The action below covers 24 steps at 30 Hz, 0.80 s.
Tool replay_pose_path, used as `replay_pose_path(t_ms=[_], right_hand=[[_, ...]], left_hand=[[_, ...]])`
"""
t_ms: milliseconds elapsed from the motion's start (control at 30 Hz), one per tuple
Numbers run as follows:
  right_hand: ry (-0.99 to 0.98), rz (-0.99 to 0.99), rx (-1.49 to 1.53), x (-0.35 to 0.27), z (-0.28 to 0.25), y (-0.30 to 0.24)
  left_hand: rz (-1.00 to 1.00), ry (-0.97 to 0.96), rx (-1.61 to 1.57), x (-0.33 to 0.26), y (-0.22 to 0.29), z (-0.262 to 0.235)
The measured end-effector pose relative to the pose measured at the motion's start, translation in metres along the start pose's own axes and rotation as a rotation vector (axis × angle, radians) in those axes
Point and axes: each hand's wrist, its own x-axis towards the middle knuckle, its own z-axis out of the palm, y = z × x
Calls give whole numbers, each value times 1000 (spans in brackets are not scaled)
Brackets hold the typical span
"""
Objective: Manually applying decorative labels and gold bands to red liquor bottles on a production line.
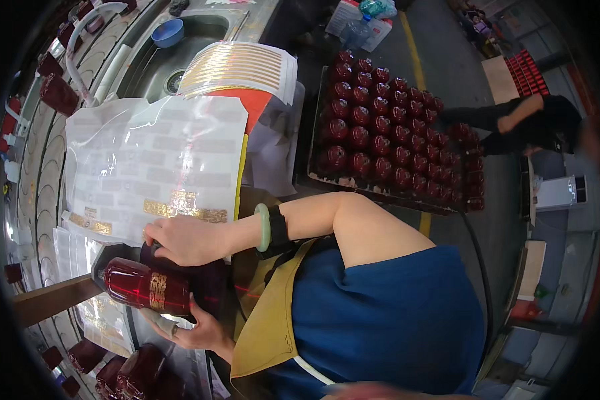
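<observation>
Bottle (137, 285) before sheet (153, 143), sink (203, 30) behind it, tray (353, 186) of bottles (381, 145) to the right.

A blue top (387, 313) is worn, its short sleeve (413, 261) ended in a plain hem on the upper arm, and it is partly covered by a mustard-yellow apron (273, 319) edged by a white strap (313, 371). The right wrist is ringed by a smooth, pale green bangle (264, 228) and a black band (278, 225), while a finger of the left hand (199, 331) is wrapped in a greyish covering (169, 327).
</observation>
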Motion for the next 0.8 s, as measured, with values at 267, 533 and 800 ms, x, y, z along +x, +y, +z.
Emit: replay_pose_path(t_ms=[267,533,800], right_hand=[[98,-269,58,34,-31,-44],[88,-1240,-233,11,11,-32],[192,-1000,-274,56,7,-42]], left_hand=[[13,-298,244,9,25,-3],[-463,18,-486,-5,12,9],[-372,-5,-332,-2,12,-6]])
